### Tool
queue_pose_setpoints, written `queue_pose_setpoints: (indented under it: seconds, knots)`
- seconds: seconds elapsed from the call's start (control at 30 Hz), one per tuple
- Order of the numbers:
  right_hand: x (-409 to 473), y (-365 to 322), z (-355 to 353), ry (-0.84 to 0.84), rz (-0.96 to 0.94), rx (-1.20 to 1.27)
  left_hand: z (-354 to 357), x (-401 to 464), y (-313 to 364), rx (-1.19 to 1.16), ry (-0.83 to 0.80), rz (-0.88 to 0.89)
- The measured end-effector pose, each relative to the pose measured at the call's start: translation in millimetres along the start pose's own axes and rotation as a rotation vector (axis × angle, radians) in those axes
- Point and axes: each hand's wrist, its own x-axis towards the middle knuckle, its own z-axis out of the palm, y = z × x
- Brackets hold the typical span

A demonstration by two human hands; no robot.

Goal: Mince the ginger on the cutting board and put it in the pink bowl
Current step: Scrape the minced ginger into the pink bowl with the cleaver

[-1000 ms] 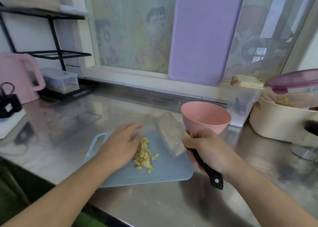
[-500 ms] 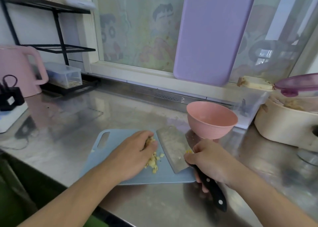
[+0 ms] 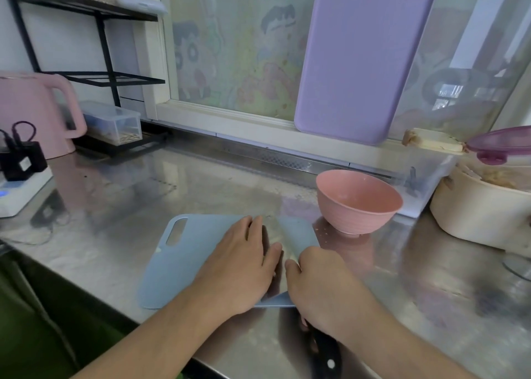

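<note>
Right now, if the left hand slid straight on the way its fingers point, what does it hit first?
The left hand points up and right across the blue cutting board. First contact would likely be the cleaver blade, right beside its fingertips; the pink bowl lies further along. Depth is unclear.

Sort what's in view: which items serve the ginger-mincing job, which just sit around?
In use: blue cutting board, knife, pink bowl, left hand, right hand.
Idle: purple board, pink kettle, cream pot, clear box.
</note>
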Motion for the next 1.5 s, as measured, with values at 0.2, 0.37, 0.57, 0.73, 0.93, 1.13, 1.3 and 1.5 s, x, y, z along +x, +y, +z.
queue_pose_setpoints:
  seconds: [0.2,0.37,0.57,0.73,0.93,1.13,1.3,1.5]
  knots:
    - [1.7,-3.0,3.0,-0.016,-0.014,0.045,7.7,4.5,6.0,-0.087,0.027,-0.031]
    - [1.5,-1.1,6.8,0.016,-0.008,0.163,14.4,9.8,9.0,-0.136,0.043,-0.054]
    - [4.0,5.3,11.5,0.09,0.083,0.483,11.9,18.2,15.0,-0.189,0.016,-0.065]
    - [4.5,5.7,-1.4,0.132,0.094,0.625,-1.6,30.5,24.1,-0.183,0.027,-0.014]
    - [0.3,8.1,-37.1,0.129,0.107,0.873,-25.1,58.9,52.8,-0.072,0.091,0.08]
    - [7.3,30.5,-88.6,0.283,0.075,1.029,-46.3,106.3,116.6,-0.002,0.097,0.241]
    - [13.9,66.5,-114.3,0.384,0.162,1.035,-17.3,153.4,152.7,-0.057,0.056,0.314]
    - [30.1,107.3,-111.4,0.412,0.268,0.935,18.6,166.2,158.1,-0.111,0.041,0.324]
